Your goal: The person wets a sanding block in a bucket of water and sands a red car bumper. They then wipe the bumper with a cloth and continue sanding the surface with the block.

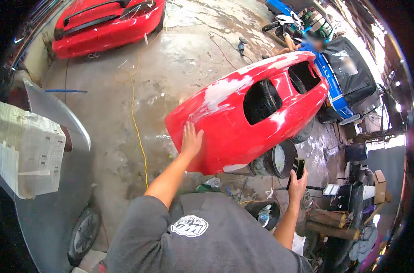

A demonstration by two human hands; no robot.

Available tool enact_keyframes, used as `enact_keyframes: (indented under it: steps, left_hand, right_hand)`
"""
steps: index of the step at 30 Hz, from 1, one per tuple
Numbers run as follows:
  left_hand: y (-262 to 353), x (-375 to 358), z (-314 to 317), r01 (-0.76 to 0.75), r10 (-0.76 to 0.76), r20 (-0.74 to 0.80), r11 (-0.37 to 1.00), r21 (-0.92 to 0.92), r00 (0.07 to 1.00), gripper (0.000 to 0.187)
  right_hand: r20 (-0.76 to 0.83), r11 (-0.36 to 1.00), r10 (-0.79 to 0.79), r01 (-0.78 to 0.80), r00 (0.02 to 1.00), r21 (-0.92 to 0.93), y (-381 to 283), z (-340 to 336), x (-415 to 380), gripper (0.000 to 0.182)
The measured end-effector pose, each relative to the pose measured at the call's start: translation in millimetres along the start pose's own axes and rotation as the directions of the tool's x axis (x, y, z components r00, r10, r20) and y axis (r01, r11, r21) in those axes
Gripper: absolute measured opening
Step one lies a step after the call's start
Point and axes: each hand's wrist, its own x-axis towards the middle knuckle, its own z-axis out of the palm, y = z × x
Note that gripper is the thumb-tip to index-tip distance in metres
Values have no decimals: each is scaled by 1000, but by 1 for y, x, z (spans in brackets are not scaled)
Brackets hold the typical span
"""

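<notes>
Red panel (pixel 227 134) beneath flat left hand (pixel 191 140), dark device (pixel 299 167) in curled right hand (pixel 298 183).

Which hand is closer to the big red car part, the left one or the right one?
Left. The left hand lies on the red car part; the right hand is away from it, holding a dark object.

Spreads out as a grey concrete floor (pixel 107 119), stained, wet and shiny in patches, crossed by a yellow cord (pixel 135 119). Meets a pale wall (pixel 37 57) at upper left. Reaches a plain grey panel (pixel 394 170) near the right edge, a brown carton (pixel 380 184) beside it. Glares with white light through gaps (pixel 384 48) at upper right.
</notes>
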Motion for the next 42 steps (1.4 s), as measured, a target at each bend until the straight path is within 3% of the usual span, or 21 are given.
enact_keyframes:
  steps: [5,6,7,8,9,12,14,15,18,21,25,26,27,28,32,34,35,36,38,40,42]
  left_hand:
    - [48,28,-1,186,-211,-79,952,-241,974,76]
    - [51,38,9,133,-157,-78,959,-250,985,77]
    - [53,53,17,133,-132,41,991,-24,990,80]
    - [60,61,24,103,-138,167,974,203,976,83]
    - [83,61,31,314,-346,-52,897,-312,937,89]
    - [133,62,36,272,-324,-93,893,-357,941,95]
    - [128,76,71,187,-209,-123,968,-168,970,95]
    - [161,63,42,208,-256,-104,918,-337,961,95]
    - [179,49,38,136,-172,-77,929,-344,982,87]
    - [194,19,26,-1,-75,-188,926,-379,979,79]
    - [163,-27,32,125,-182,-156,939,-322,971,69]
    - [147,-37,34,169,-227,-168,938,-303,959,67]
    - [130,-47,35,212,-270,-175,933,-292,947,65]
    - [112,-55,39,249,-311,-182,922,-298,933,63]
    - [8,-75,48,343,-406,-278,905,-251,870,55]
    - [-57,-75,43,498,-528,-8,804,-325,849,56]
    - [-95,-78,54,467,-510,-50,819,-334,859,56]
    - [-124,-78,66,435,-489,-89,833,-342,868,57]
    - [-147,-69,83,411,-569,-310,794,-449,761,53]
    - [-219,-59,130,378,-507,-352,847,-375,787,55]
    - [-232,-51,130,489,-612,-154,737,-466,776,58]
  right_hand:
    - [17,997,-68,69,998,-41,9,15,20,60]
    - [8,993,-100,100,995,-59,5,17,21,62]
    - [36,998,-57,56,998,25,3,18,23,64]
    - [107,998,-41,47,993,-49,9,19,27,64]
    - [177,991,-17,40,984,-128,21,18,33,63]
    - [330,966,-3,88,944,-243,64,24,56,58]
    - [457,970,76,41,886,-240,88,36,73,56]
    - [425,954,21,109,905,-280,100,47,80,53]
    - [673,884,256,114,694,-453,133,85,116,49]
    - [796,798,147,405,588,-447,184,147,148,45]
    - [831,690,-3,602,557,-401,114,174,164,53]
    - [710,977,44,117,703,-176,212,242,167,55]
    - [790,845,4,421,613,-330,176,219,157,49]
    - [859,593,6,690,512,-415,116,180,153,43]
    - [894,562,128,711,430,-422,162,127,206,39]
    - [894,553,210,707,395,-442,172,98,218,38]
    - [880,534,235,702,413,-471,124,41,220,38]
    - [766,644,242,492,595,-586,22,14,215,36]
    - [706,607,-17,568,708,-555,-71,-21,208,35]
    - [686,533,-428,777,588,-334,-146,-14,194,36]
    - [698,434,-515,854,497,-288,-221,28,164,40]
